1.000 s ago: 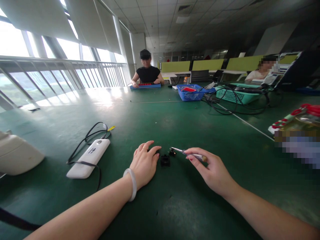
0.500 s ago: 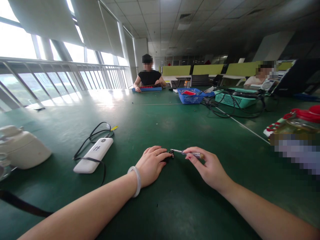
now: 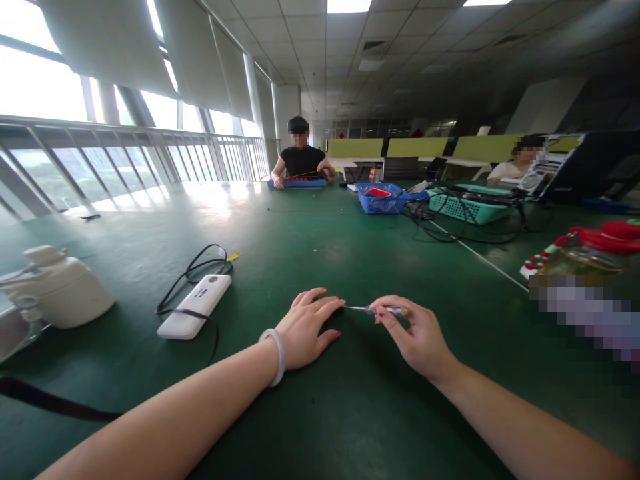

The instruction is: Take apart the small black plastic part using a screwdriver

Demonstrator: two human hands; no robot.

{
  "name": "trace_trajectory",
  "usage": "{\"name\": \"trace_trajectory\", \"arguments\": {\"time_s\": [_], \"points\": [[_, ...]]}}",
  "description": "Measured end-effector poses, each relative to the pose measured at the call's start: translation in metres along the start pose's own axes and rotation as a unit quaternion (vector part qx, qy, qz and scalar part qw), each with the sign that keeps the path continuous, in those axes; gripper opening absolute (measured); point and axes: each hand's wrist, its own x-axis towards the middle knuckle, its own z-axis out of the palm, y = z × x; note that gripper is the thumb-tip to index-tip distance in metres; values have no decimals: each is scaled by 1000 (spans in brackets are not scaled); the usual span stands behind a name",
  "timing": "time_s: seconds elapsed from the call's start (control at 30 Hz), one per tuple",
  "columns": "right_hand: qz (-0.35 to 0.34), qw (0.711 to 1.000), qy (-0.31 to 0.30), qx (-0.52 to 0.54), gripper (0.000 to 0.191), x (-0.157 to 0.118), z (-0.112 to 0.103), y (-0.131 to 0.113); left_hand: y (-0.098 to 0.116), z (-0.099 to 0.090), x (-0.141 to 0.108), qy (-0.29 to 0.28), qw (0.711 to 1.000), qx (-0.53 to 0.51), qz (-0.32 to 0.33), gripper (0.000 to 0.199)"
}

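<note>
My left hand [image 3: 311, 328] lies on the green table [image 3: 280, 253] with its fingers spread and a pale bangle [image 3: 277, 357] at the wrist. A small dark thing [image 3: 342, 307] shows just at its fingertips; its shape is too small to tell. My right hand [image 3: 417, 337] grips a small screwdriver [image 3: 397, 311] with a clear handle between thumb and fingers. The thin metal shaft points left, and its tip is beside my left fingertips.
A white power bank [image 3: 196, 308] with a black cable is at the left, past it a white jug [image 3: 70, 290]. A blue basket [image 3: 383, 200], a green basket [image 3: 473, 207] and cables stand farther back. A red-lidded jar [image 3: 587, 257] is at the right. Two people sit beyond.
The small dark thing, plainer before, is now mostly covered by my left fingertips, and my left thumb is farther from the fingers. The screwdriver lies more level. The view has shifted slightly.
</note>
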Motion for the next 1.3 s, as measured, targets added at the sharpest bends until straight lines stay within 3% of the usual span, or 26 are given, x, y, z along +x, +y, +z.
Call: {"name": "trace_trajectory", "arguments": {"time_s": [0.3,0.63,0.9,1.1,1.3], "points": [[31,999,15,-1,27,5,2,2,6,-2,1,-4,1000,9,22,42],[24,1000,-1,4,25,6,1,3,11,-11,-1,-34,995,-32,88,47],[29,1000,-5,4,25,7,0,2,6,-9,2,-27,998,-2,54,29],[28,1000,-3,4,24,6,2,0,7,-9,0,-49,996,-26,67,33],[31,1000,-1,-2,23,6,2,1,10,-10,-1,-57,996,-15,62,24]]}}
